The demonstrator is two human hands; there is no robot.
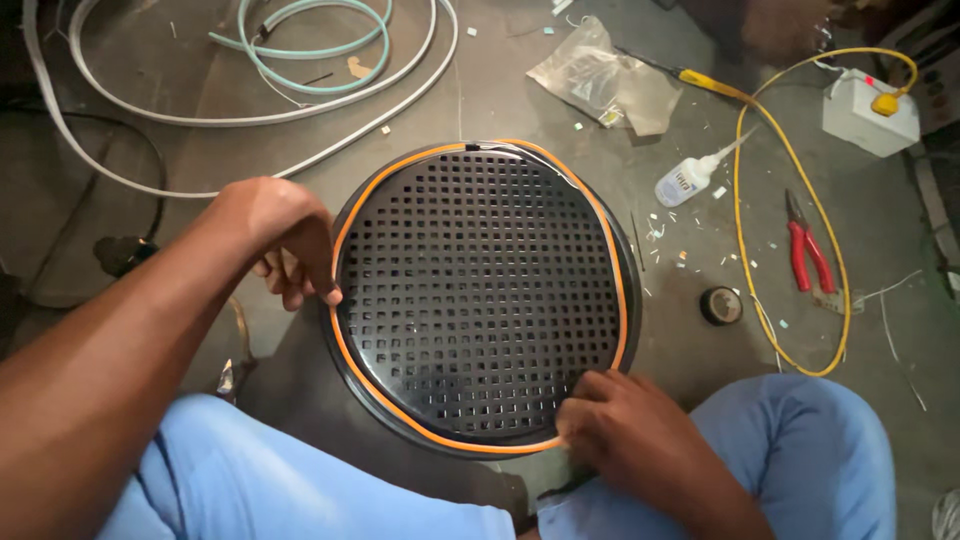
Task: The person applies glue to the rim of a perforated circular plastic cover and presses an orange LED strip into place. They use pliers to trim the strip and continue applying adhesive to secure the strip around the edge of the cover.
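Observation:
A round black grille (pixel 480 290) with square holes lies on the floor between my knees. An orange strip (pixel 612 260) runs around its rim. My left hand (pixel 275 235) rests on the grille's left edge, its thumb pressing the orange strip there. My right hand (pixel 625 430) sits at the lower right edge, fingers bent down onto the strip and rim. Neither hand lifts the grille.
To the right lie a small glue bottle (pixel 685 180), red-handled pliers (pixel 808 252), a roll of black tape (pixel 720 305), a yellow wire (pixel 790 190), a white box (pixel 868 112) and a screwdriver (pixel 700 80). A plastic bag (pixel 600 80) and coiled hoses (pixel 300 70) lie behind.

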